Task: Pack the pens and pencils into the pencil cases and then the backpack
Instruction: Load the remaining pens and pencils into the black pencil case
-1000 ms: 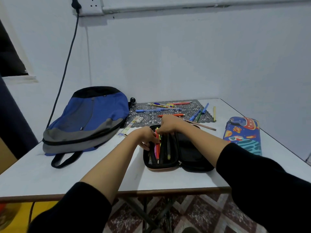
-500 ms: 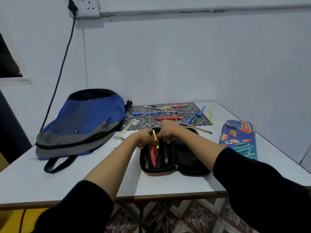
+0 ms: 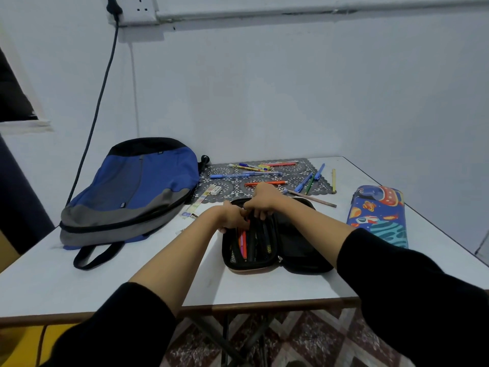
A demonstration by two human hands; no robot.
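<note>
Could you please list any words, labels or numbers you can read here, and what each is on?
No text can be read.
Small tags on the backpack: too small.
Print on the eraser: blurred.
Markings on the paper strip: blurred.
The colourful pencil case: pictures, no words seen.

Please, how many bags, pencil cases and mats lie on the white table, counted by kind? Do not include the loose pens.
Blue and grey fabric backpack: 1
Pencil cases: 2, the open black zip case and the closed blue space-print case
Grey lace-pattern mat: 1
Total: 4
</note>
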